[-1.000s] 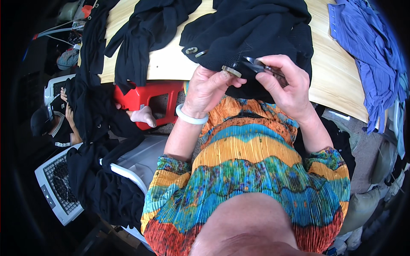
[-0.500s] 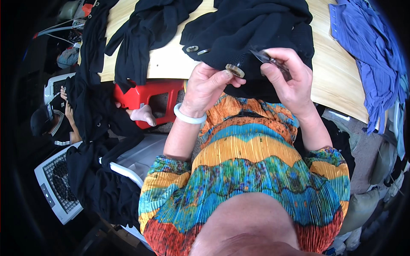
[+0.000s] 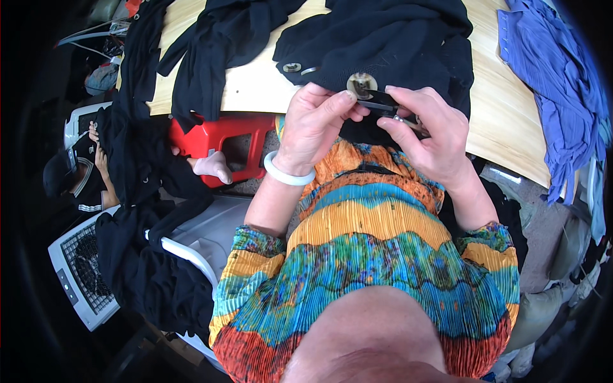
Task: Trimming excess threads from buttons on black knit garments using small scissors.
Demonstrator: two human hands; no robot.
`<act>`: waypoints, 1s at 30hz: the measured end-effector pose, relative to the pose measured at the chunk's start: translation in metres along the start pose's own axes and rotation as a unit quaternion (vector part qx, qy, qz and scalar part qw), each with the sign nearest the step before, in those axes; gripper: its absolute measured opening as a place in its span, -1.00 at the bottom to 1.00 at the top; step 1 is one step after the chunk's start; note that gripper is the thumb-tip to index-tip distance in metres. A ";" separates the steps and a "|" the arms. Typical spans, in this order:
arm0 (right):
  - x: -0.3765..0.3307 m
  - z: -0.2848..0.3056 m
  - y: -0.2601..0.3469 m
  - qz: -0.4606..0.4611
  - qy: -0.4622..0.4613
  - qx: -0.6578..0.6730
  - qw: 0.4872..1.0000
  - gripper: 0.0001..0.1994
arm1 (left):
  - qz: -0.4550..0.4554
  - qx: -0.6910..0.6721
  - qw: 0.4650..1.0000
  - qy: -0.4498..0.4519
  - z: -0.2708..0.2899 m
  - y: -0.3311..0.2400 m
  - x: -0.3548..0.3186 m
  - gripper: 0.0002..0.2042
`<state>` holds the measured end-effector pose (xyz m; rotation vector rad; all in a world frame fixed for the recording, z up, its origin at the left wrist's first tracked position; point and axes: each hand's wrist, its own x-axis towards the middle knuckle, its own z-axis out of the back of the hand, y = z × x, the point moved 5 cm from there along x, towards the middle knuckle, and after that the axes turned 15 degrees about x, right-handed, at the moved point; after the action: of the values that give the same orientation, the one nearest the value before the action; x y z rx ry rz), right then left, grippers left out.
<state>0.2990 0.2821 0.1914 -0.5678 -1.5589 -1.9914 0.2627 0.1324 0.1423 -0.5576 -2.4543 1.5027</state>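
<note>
My left hand (image 3: pixel 311 127), with a white bangle at the wrist, pinches a large round brown-and-cream button (image 3: pixel 362 83) at the near edge of a black knit garment (image 3: pixel 383 41). Small dark thread snips (image 3: pixel 379 98) are gripped in my right hand (image 3: pixel 434 131), the fingers wrapped round the handles. Their blades reach left to the lower side of the button. Whether they touch thread is too small to tell. Two more buttons (image 3: pixel 292 67) show on the garment left of my hands.
Other black garments (image 3: pixel 217 51) lie across the pale wooden table (image 3: pixel 255 89). A blue-purple pleated garment (image 3: pixel 552 83) hangs over its right end. Below the table stands a red stool (image 3: pixel 217 143). At left, a seated person (image 3: pixel 76 172) handles black cloth beside grey plastic chairs.
The snips have moved left from beside the button to its lower edge. The button has tipped to face up, and my hands are closer together.
</note>
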 end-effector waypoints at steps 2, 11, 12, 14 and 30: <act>0.000 0.001 -0.001 -0.002 -0.022 -0.029 0.999 -0.68 | 0.005 0.008 1.000 -0.018 -0.002 -0.002 -0.002 -0.87; 0.002 0.002 -0.004 -0.017 -0.020 -0.037 0.999 -0.75 | 0.023 0.067 0.993 -0.094 -0.011 -0.008 -0.008 -0.90; 0.002 0.002 -0.003 -0.017 -0.020 -0.038 0.999 -0.75 | 0.027 0.069 0.992 -0.104 -0.011 -0.007 -0.009 -0.90; 0.002 0.000 -0.004 -0.030 -0.009 -0.042 0.999 -0.77 | 0.028 0.070 0.991 -0.108 -0.011 -0.008 -0.010 -0.90; 0.002 -0.001 -0.007 -0.059 0.002 -0.023 0.998 -0.77 | 0.041 0.054 0.993 -0.094 -0.007 -0.005 -0.008 -0.95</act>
<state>0.2930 0.2820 0.1871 -0.4990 -1.5804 -2.1186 0.2714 0.1325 0.1495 -0.5241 -2.4947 1.7827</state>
